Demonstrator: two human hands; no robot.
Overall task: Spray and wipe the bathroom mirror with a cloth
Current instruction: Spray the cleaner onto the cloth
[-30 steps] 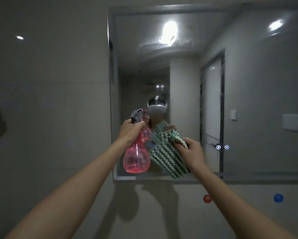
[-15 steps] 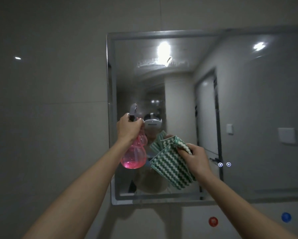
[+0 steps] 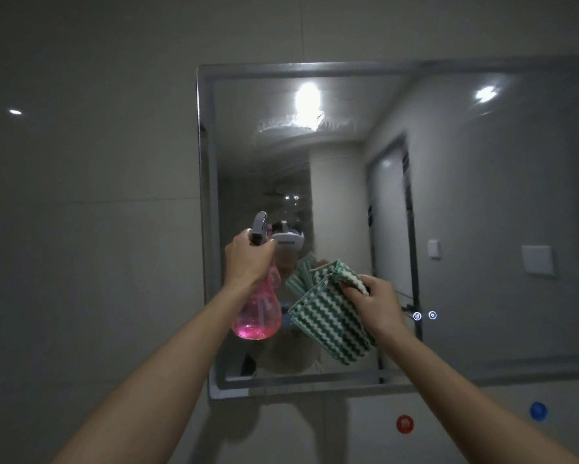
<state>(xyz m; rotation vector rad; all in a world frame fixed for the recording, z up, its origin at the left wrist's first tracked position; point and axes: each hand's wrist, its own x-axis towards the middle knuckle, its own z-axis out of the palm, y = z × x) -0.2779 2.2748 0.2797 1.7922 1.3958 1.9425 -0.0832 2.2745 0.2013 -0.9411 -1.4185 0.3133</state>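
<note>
At the centre of the frame, a large rectangular wall mirror with a pale grey frame [image 3: 314, 67] hangs on a wall of big grey glossy tiles [image 3: 90, 162], running off the right edge of the picture. Across its upper part, just below a bright reflected ceiling light, a whitish streaky smear [image 3: 301, 123] lies on the glass.

Before the lower left part of the mirror, the left hand [image 3: 247, 261] is raised with its fingers curled round the neck and grey trigger head of a pink translucent plastic spray bottle [image 3: 258, 313]; the bulbous body hangs below the fist, and the grey nozzle sticks up above it, turned toward the glass. Whether the trigger is being squeezed cannot be told.

Just right of the bottle, the right hand [image 3: 378, 303] pinches the top corner of a green and white zigzag-striped cloth [image 3: 331, 324], thumb and fingers closed on the bunched edge. The cloth hangs loose, slanting down toward the lower right, in front of the glass; whether it touches the mirror cannot be told. Bottle and cloth are near each other but apart.

Low in the mirror, right of the right hand, two small glowing round touch icons [image 3: 424, 315] show on the glass. Below the mirror, on the wall at the lower right of the frame, sit a round red marker [image 3: 405, 424] and a round blue marker [image 3: 537, 410], well apart.
</note>
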